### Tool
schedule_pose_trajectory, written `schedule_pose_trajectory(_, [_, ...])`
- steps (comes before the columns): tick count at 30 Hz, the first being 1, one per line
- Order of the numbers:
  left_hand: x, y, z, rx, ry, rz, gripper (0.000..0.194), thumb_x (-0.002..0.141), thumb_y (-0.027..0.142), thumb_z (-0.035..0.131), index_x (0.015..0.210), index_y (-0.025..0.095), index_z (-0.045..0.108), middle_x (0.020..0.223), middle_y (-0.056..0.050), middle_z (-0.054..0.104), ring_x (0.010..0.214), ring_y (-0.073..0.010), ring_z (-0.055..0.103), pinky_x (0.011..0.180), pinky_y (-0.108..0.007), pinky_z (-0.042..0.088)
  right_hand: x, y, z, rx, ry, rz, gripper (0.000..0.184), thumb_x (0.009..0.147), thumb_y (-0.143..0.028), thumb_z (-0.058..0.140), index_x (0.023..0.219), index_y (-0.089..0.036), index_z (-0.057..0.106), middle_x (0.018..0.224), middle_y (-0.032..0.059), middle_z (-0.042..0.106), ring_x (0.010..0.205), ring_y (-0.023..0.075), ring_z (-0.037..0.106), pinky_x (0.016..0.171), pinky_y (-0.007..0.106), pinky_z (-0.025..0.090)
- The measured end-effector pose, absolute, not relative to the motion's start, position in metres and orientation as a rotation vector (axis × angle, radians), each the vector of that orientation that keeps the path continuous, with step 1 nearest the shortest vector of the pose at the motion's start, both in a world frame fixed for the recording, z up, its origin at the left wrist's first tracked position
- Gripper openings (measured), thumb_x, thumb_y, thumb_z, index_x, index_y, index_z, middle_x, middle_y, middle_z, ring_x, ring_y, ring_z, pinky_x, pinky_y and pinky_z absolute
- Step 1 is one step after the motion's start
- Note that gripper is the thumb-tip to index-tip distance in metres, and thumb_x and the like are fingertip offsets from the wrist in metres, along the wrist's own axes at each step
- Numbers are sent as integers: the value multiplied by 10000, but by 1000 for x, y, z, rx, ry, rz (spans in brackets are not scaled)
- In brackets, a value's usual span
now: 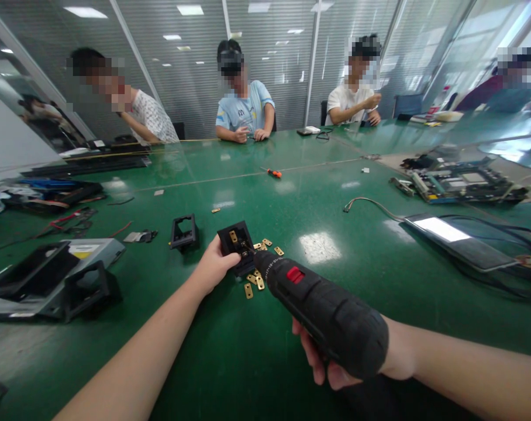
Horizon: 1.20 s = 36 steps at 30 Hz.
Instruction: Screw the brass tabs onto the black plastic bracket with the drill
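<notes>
Through the head camera, I have both hands over a green table (230,368), the right forearm coming in from the lower right, the left reaching up from the lower left. The drill (327,310) is in my right hand (316,354), fingers curled under its body, nose pointing ahead and leftward; I can't tell whether a finger presses the trigger. My left hand (215,263) grasps a black housing (242,230) at the drill's nose, thumb over the near edge, other fingers hidden; whether the bit touches a screw, I can't tell. Just left of that hand stands a black frame (194,232). Brass plates (248,290) lie loose to its right, and another sits inside the housing.
</notes>
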<state>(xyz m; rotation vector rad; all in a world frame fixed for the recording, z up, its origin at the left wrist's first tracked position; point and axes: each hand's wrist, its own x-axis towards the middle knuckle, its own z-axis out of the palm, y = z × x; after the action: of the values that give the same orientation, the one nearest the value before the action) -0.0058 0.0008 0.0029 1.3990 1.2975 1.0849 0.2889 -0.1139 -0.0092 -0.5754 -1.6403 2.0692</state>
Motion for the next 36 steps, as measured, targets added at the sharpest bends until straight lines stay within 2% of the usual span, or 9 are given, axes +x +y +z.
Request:
schedule_pose_trajectory(2, [-6,2,2,1399,1284,1078,539,617,279,788,1128,184,648,1128,-79,774,1110,-334,717,1051,-521,528,287,-114,-5,-577,-1601,2038,718,603,-351,1034,1181,-166,649,931,22,713,809,182,693,722,297,536])
schedule_pose_trajectory(7, [-7,3,0,1381,1297,1083,536,617,270,792,1129,190,654,1102,-69,775,1095,-335,716,1044,-526,527,282,-115,17,-595,-1602,1956,583,597,-332,1033,1016,-148,672,855,6,697,775,169,672,687,275,519])
schedule_pose_trajectory(13, [-10,4,-6,1342,1271,1129,509,640,308,822,1109,203,656,1110,-46,758,1103,-305,698,1049,-484,520,281,-114,18,-620,-1578,1991,670,545,-361,1049,1043,-147,656,855,-3,680,736,155,661,636,250,502])
schedule_pose_trajectory(17, [-14,6,-13,1240,1220,1129,443,712,346,802,1110,217,659,1061,-26,753,1030,-272,710,983,-453,544,278,-114,20,-618,-1578,1974,652,541,-434,1039,979,-151,647,819,-13,672,709,143,648,626,244,494])
schedule_pose_trajectory(21, [-16,8,-18,1184,1193,1140,432,726,352,811,1110,225,662,1041,-20,756,1001,-260,720,938,-423,552,277,-113,25,-610,-1623,1938,578,549,-410,1037,881,-159,637,782,-17,662,676,129,608,608,244,477])
schedule_pose_trajectory(32, [-13,7,-12,1262,1251,1137,482,648,269,788,1110,200,672,1062,-56,778,1007,-297,726,990,-494,544,282,-115,13,-669,-1568,1990,653,566,-371,1041,1061,-149,678,838,-8,685,736,155,657,646,251,505])
schedule_pose_trajectory(36, [-13,7,-11,1301,1271,1136,502,623,255,794,1108,191,679,1088,-68,779,1054,-317,719,1033,-524,525,280,-115,20,-646,-1588,1977,643,538,-347,1051,1019,-151,673,835,-13,682,726,148,651,643,249,506])
